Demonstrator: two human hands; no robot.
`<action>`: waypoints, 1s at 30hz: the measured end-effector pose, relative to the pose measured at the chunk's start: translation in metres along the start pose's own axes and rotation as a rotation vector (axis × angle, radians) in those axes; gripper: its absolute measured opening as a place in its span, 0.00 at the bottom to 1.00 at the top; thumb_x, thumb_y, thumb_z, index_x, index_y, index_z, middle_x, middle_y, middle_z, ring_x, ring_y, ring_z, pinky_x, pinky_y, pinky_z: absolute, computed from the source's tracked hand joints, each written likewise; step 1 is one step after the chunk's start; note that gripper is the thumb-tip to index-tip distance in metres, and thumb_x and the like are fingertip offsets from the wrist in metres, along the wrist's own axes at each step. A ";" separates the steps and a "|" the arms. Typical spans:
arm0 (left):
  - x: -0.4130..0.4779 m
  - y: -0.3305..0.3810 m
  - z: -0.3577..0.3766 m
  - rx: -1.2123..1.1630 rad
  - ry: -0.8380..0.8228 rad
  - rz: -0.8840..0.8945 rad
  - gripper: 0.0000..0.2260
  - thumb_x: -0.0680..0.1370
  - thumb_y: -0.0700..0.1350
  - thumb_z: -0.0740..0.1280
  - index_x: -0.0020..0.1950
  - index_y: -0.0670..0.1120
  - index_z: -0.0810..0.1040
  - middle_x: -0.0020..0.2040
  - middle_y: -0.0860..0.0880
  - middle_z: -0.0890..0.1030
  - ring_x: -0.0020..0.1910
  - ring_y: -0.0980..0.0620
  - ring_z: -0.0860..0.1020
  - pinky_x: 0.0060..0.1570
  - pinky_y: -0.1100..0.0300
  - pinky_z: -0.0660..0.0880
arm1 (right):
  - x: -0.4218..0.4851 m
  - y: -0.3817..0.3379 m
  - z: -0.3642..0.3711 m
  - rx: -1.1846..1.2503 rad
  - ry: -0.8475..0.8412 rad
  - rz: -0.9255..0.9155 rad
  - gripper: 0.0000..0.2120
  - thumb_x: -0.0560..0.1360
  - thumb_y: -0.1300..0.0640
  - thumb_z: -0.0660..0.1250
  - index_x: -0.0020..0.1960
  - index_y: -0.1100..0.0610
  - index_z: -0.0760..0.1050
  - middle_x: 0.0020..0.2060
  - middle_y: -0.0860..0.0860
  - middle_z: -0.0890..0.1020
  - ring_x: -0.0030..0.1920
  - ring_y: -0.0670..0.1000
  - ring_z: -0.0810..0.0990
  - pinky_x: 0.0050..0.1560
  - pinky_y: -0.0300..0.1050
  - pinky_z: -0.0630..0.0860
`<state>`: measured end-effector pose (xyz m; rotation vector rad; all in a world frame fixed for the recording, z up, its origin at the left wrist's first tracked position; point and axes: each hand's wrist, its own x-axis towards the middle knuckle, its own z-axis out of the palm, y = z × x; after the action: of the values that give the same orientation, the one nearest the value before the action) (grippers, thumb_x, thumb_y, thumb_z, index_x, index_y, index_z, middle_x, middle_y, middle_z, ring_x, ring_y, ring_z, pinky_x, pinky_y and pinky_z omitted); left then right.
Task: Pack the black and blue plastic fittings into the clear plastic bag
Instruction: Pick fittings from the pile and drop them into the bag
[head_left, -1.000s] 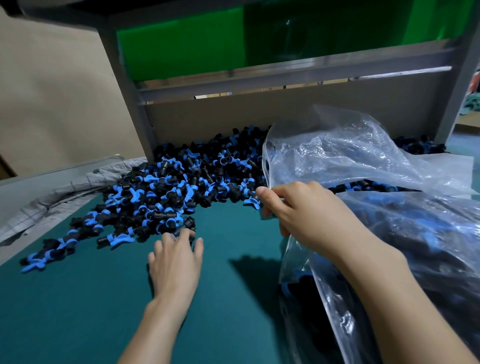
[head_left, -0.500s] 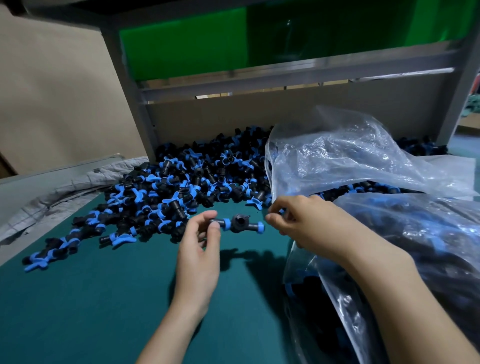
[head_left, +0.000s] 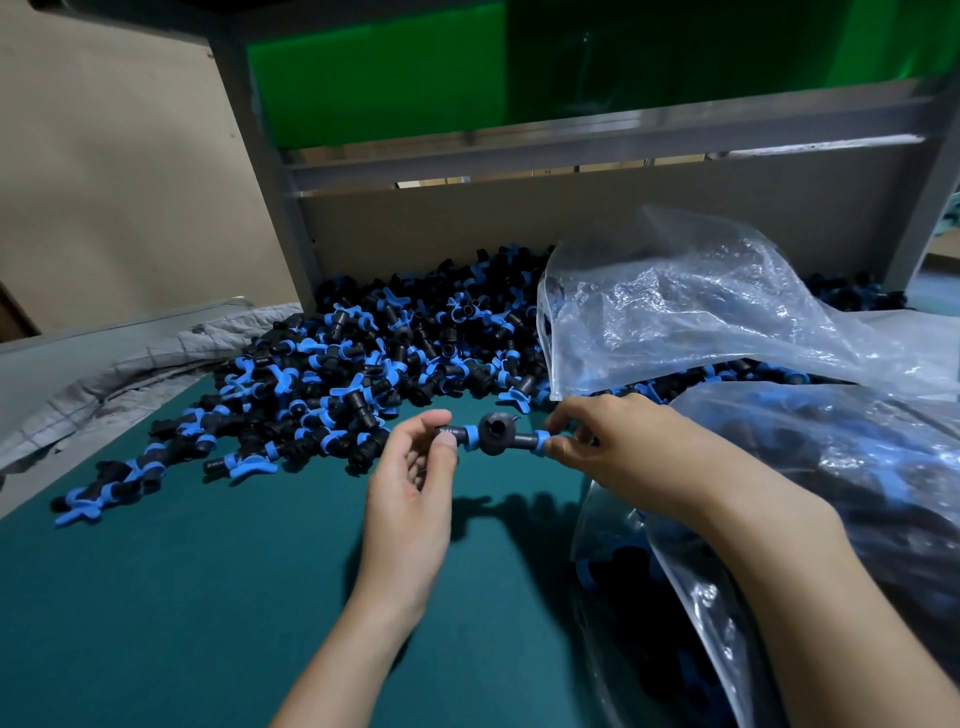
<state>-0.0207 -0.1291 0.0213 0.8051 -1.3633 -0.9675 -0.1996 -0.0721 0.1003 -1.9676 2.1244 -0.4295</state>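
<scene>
A black fitting with blue rings (head_left: 496, 435) hangs level above the green table (head_left: 182, 597). My left hand (head_left: 410, 499) pinches its left end between thumb and fingertips. My right hand (head_left: 618, 447) pinches its right end, close to the mouth of the clear plastic bag (head_left: 691, 322). The bag lies at the right with many dark fittings showing through its lower part. A large pile of black and blue fittings (head_left: 337, 379) covers the table behind my hands.
A grey metal frame (head_left: 270, 171) with a green panel (head_left: 384, 73) stands behind the pile. A grey cloth (head_left: 130, 374) lies at the table's left edge. A cardboard wall backs the pile.
My left hand took one fitting from the pile and lifted it toward the middle. My right hand let go of the bag's edge and now pinches the fitting's right end.
</scene>
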 end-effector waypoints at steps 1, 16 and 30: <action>0.000 0.000 0.000 -0.009 -0.001 -0.005 0.06 0.81 0.41 0.64 0.55 0.48 0.78 0.41 0.59 0.81 0.41 0.61 0.77 0.44 0.71 0.73 | 0.000 0.000 0.000 0.001 0.003 -0.001 0.12 0.80 0.39 0.58 0.56 0.43 0.75 0.43 0.49 0.81 0.42 0.51 0.79 0.45 0.50 0.76; 0.002 -0.008 0.001 -0.272 -0.086 -0.401 0.09 0.80 0.47 0.64 0.55 0.46 0.80 0.45 0.50 0.84 0.35 0.57 0.77 0.37 0.65 0.74 | -0.001 -0.006 -0.004 0.022 0.053 -0.051 0.18 0.75 0.33 0.62 0.48 0.47 0.74 0.43 0.49 0.80 0.44 0.52 0.77 0.48 0.50 0.76; 0.000 -0.003 0.005 -0.555 -0.107 -0.654 0.12 0.75 0.37 0.67 0.57 0.42 0.79 0.45 0.49 0.84 0.40 0.54 0.79 0.37 0.61 0.75 | 0.001 -0.005 -0.002 0.086 0.043 -0.132 0.10 0.76 0.39 0.68 0.50 0.42 0.72 0.38 0.41 0.76 0.41 0.41 0.74 0.41 0.44 0.70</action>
<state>-0.0258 -0.1301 0.0186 0.7794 -0.8382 -1.8219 -0.1955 -0.0733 0.1046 -2.0744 1.9721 -0.5806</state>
